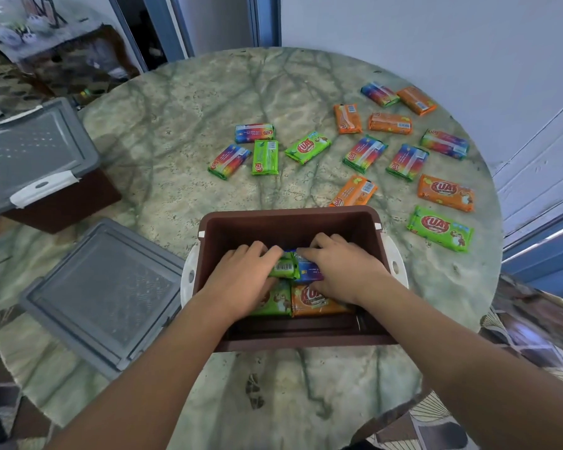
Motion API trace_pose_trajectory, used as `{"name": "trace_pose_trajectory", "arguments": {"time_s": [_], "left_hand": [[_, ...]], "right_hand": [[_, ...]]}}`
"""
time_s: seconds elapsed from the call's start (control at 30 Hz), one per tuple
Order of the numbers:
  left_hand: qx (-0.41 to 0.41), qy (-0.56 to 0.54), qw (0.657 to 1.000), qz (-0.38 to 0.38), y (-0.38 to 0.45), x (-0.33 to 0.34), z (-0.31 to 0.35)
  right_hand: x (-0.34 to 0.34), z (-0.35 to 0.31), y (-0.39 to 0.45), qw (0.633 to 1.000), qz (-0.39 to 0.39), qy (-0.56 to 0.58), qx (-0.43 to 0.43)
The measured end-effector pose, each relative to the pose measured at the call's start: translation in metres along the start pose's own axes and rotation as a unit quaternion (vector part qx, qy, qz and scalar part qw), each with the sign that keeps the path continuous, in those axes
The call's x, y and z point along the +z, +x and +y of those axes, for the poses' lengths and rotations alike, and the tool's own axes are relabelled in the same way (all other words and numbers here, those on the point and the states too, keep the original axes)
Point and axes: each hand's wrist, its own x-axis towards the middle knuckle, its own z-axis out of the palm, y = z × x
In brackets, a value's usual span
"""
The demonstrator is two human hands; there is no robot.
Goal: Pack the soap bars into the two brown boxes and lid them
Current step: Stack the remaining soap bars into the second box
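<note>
Both hands, left hand [241, 274] and right hand [342, 271], fingers curled, press soap bars [309, 300] down into the near box [290, 222]; next, reaching for loose bars [439, 228] on the table [176, 141].

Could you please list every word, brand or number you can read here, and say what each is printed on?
"KUAT": orange soap bar.
"KUAT": green soap bar.
"KUAT": green bar, small.
"KU...": orange bar in the brown box, partly hidden by the right hand.
Barcodes and fine print: too small.

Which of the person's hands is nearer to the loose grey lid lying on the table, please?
The left hand. It is inside the open brown box, on the side next to the grey lid. The right hand is also in the box, on the side away from the lid.
</note>
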Motion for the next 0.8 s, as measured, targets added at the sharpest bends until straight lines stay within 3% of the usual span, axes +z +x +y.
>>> {"name": "trace_pose_trajectory", "arguments": {"time_s": [0.23, 0.53, 0.8], "left_hand": [[-0.031, 0.0, 0.998, 0.053, 0.005, -0.004, 0.001], [-0.058, 0.006, 0.998, 0.011, 0.005, 0.0, 0.002], [-0.045, -0.005, 0.999, 0.024, 0.007, 0.002, 0.003]], "right_hand": [[-0.001, -0.002, 0.003, 0.999, 0.022, 0.022, 0.022], [-0.003, -0.003, 0.001, 0.999, 0.018, 0.016, 0.023], [-0.005, -0.003, -0.001, 0.999, 0.026, 0.033, 0.035]]}}
